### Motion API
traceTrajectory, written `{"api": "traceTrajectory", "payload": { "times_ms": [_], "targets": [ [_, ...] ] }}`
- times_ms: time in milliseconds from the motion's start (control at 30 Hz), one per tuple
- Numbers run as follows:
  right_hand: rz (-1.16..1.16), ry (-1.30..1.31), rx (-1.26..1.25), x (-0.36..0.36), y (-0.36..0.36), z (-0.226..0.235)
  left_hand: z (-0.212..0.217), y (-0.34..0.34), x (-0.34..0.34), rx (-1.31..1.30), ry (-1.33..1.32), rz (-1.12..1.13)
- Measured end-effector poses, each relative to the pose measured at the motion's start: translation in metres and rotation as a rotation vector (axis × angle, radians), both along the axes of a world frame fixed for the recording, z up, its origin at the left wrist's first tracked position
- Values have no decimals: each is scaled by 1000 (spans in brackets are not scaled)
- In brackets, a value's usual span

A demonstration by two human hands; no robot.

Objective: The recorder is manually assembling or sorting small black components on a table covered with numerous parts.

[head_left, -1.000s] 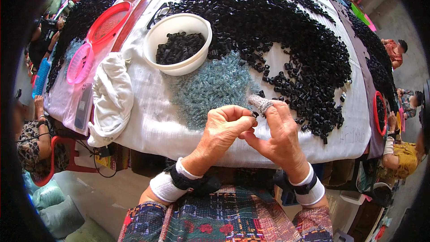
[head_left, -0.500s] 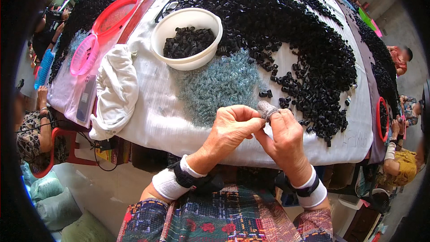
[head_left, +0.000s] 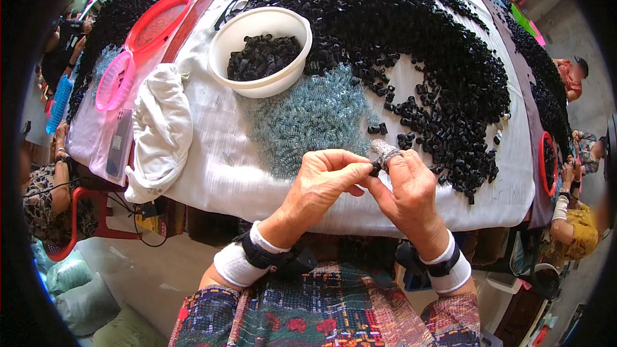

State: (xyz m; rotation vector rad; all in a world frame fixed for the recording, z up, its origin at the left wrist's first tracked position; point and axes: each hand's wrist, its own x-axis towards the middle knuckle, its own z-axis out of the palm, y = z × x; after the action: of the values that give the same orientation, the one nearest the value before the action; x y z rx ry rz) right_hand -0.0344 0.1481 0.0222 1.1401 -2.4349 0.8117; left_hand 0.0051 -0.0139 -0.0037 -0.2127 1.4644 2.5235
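I had my left hand (head_left: 324,180) and my right hand (head_left: 408,186) pinched together on one small black piece (head_left: 375,168), held just in front of the pale blue heap (head_left: 308,119) and near the edge of the surface (head_left: 212,167). It seemed light, hard and a little slick, so I judged fingertips on opposite sides the surest hold. My taped right forefinger (head_left: 384,151) stood over it; the white bowl (head_left: 260,45) sat beyond the blue heap.
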Motion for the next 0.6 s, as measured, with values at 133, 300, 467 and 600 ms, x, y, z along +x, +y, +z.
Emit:
{"api": "traceTrajectory", "payload": {
  "times_ms": [133,300,467,600],
  "targets": [
    [-11,-14,2,0,-2,-2,0,0,0,-7,-36,-3],
    [12,25,-16,-1,-3,-5,2,1,-3,-35,-14,0],
    [16,-11,-27,0,-6,-1,-1,8,-3,20,-37,74],
    [-7,-12,-30,1,-8,-1,0,6,-3,71,-47,91]
  ]
}}
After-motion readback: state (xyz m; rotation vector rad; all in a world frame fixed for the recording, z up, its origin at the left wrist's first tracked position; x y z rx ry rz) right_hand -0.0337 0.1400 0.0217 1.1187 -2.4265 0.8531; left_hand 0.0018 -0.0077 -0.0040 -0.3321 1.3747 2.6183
